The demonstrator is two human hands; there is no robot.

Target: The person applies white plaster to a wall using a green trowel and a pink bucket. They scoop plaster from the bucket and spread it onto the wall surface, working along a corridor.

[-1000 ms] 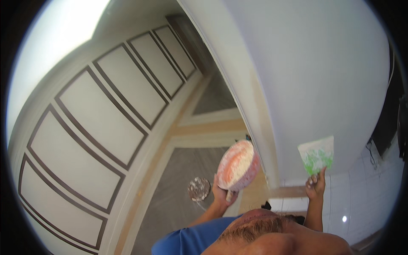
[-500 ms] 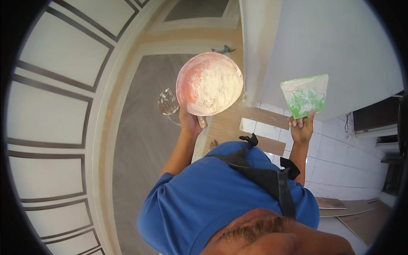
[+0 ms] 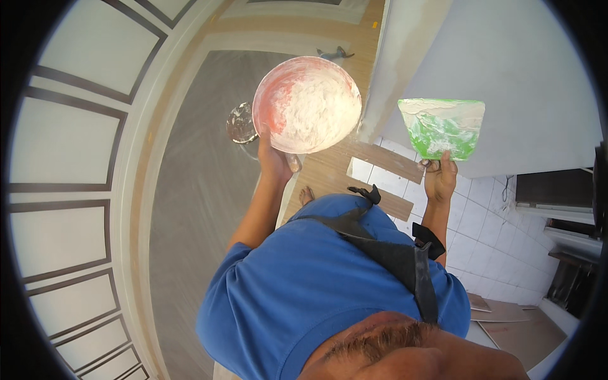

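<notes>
left hand [image 3: 274,163] was closed on the near rim of a pink bowl [image 3: 271,115], its fingers beneath largely hidden. right hand [image 3: 441,181] was closed on the lower edge of a green spreader [image 3: 436,133], one finger laid on the face. the bowl, held above the floor, contained pale, lumpy material [image 3: 316,107]; the spreader, well apart to its right, bore a pale coat along its far edge. below, a dark round container [image 3: 241,124], spotted white, was on grey flooring [image 3: 196,190]. white tiles [image 3: 484,218] lay rightward; dark-framed panels [image 3: 60,240] lined the left wall.
</notes>
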